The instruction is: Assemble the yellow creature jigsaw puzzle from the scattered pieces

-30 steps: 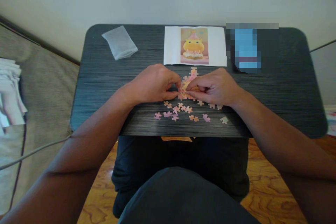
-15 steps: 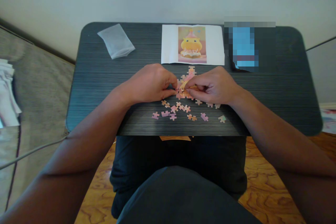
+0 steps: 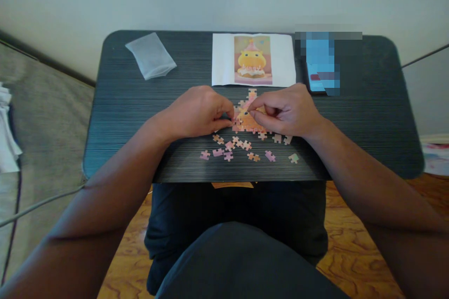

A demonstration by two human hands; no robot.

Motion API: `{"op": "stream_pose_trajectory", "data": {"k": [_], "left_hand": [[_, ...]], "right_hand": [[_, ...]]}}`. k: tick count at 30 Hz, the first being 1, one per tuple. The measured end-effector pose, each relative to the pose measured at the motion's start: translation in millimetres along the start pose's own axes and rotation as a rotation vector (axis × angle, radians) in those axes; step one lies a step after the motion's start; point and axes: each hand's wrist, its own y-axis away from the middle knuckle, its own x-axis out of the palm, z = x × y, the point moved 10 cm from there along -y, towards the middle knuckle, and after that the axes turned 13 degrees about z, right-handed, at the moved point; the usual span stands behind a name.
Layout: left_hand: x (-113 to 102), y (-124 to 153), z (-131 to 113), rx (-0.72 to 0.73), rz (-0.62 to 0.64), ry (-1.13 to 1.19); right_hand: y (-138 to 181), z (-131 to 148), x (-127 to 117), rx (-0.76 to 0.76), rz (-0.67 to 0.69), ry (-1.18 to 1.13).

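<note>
A partly joined jigsaw puzzle (image 3: 242,126), pink and yellow, lies on the dark table between my hands. At its left edge, the thumb and forefinger of my left hand (image 3: 203,112) close in and hold the border. Over the upper middle of the puzzle, my right hand (image 3: 291,110) has thumb and forefinger pinched together; whatever is between the tips is too small to make out. Part of the puzzle's right side is hidden beneath that hand. Several loose puzzle pieces (image 3: 228,145) are scattered on the near side, with a greenish piece (image 3: 293,158) farthest right.
Behind the puzzle lies a white sheet (image 3: 222,60) with a printed picture of a yellow character on a cake. A clear plastic bag (image 3: 150,58) is at the back left of the table (image 3: 115,117). A phone (image 3: 317,85), partly blurred out, lies at the back right.
My right fingertips have shifted up and away from the puzzle's left part, uncovering a dark eye on the yellow area. My left hand stays at the left edge. The view has shifted slightly.
</note>
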Motion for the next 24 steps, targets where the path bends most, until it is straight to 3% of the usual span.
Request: {"op": "stream_pose_trajectory", "data": {"k": [9, 24], "left_hand": [[1.7, 0.1, 0.3, -0.039, 0.04, -0.036], [-6.7, 6.5, 5.0, -0.013, 0.027, 0.133]], "right_hand": [[3.0, -2.5, -10.4, 0.006, -0.14, -0.013], [3.9, -6.7, -9.8, 0.067, -0.1, -0.02]]}}
